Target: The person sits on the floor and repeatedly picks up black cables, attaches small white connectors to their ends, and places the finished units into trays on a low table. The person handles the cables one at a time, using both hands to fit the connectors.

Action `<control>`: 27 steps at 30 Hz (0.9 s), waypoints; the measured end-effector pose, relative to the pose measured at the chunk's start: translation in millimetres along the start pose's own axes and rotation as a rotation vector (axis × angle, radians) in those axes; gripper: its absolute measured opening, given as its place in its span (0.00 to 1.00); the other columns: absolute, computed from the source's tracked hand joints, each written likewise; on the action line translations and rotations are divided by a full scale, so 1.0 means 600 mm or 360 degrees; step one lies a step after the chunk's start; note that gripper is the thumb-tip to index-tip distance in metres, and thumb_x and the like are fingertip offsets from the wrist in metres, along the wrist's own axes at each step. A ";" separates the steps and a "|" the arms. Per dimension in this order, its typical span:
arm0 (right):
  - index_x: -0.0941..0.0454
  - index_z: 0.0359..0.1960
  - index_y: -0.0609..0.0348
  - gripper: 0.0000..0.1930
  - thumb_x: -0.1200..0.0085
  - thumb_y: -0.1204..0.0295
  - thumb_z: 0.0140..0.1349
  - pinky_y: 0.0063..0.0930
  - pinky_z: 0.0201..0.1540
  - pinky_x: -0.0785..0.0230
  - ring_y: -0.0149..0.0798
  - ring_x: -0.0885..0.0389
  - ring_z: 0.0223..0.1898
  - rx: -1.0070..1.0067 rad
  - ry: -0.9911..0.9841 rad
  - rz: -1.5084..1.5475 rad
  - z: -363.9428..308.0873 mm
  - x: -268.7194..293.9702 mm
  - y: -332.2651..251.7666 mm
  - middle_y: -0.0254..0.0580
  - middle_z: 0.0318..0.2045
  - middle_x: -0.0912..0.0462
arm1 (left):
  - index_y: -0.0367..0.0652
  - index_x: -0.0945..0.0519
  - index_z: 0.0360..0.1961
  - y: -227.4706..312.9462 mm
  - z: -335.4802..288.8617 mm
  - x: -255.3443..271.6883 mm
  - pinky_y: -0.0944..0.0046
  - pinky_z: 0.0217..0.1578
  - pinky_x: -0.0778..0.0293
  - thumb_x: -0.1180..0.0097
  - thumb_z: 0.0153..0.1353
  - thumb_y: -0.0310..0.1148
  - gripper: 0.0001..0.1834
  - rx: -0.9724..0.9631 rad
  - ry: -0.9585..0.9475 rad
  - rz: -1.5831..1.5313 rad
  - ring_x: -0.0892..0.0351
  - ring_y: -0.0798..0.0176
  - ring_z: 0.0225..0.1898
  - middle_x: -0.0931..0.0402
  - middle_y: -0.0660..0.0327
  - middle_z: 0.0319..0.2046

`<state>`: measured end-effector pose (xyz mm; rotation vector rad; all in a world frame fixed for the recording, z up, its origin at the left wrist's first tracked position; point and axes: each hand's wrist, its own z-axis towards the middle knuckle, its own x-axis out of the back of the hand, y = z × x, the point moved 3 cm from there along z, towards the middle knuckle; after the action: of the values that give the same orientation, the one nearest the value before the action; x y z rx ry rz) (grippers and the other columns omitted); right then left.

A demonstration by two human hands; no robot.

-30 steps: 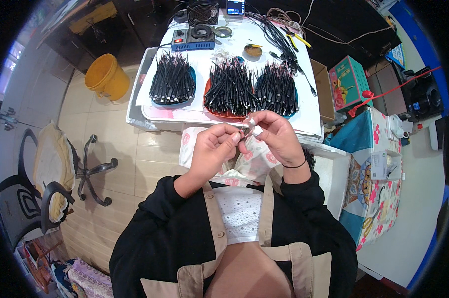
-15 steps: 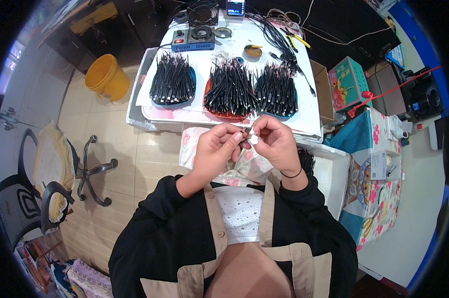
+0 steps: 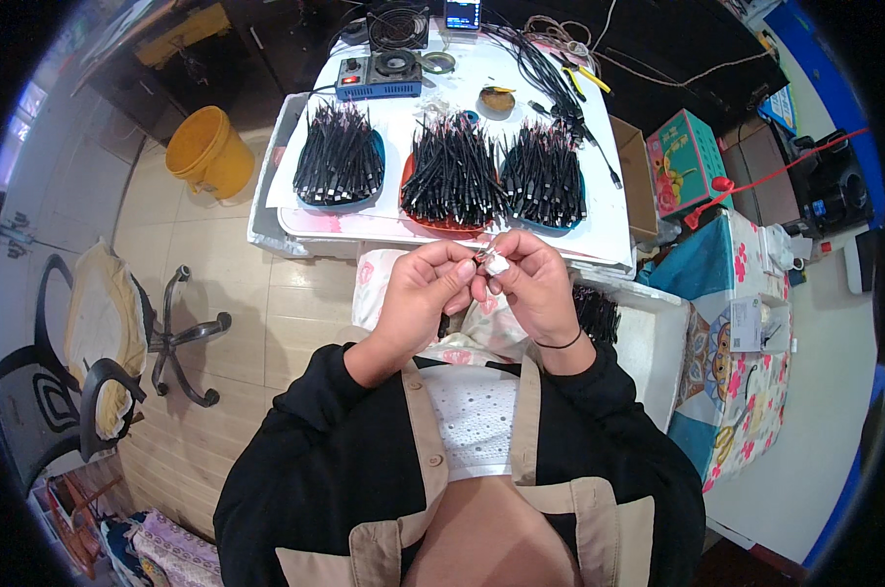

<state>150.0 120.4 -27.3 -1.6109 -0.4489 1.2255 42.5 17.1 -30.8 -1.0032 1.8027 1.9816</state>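
Observation:
My left hand point(image 3: 431, 284) and my right hand point(image 3: 535, 289) meet in front of the table's near edge, fingertips almost touching. The left thumb and fingers pinch a thin black cable point(image 3: 445, 325), mostly hidden by the hand; its dark end shows at the fingertips. A small crumpled white piece point(image 3: 496, 264), perhaps tissue, is pinched between my right thumb and fingers, right against that end. Beyond my hands, short black cables with plugs fill a left blue tray point(image 3: 340, 205), a middle red tray point(image 3: 442, 230) and a right blue tray point(image 3: 560, 231).
A blue soldering-type control box point(image 3: 379, 86) and a small fan point(image 3: 399, 29) stand at the back of the white table point(image 3: 609, 230). Yellow-handled pliers point(image 3: 594, 80) lie back right. A white foam box point(image 3: 648, 342) is at my right, a yellow bucket point(image 3: 209, 155) and office chair point(image 3: 100, 333) left.
My right fingers have closed further round the white piece and shifted slightly left, nearer the left fingertips. The dark cable now shows below my left hand.

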 end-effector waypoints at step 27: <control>0.19 0.29 0.65 0.09 0.44 0.69 0.58 0.24 0.27 0.32 0.28 0.24 0.24 0.0050 0.1076 -0.1978 0.325 0.486 -0.181 0.36 0.23 0.19 | 0.34 0.22 0.35 -0.011 0.024 0.018 0.75 0.27 0.38 0.48 0.67 0.29 0.08 -0.0112 0.0105 0.0407 0.34 0.76 0.25 0.25 0.66 0.27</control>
<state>129.7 484.5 -68.8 -1.2094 -0.7840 -0.2386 34.5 29.5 -43.1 -0.9066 1.9959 2.1978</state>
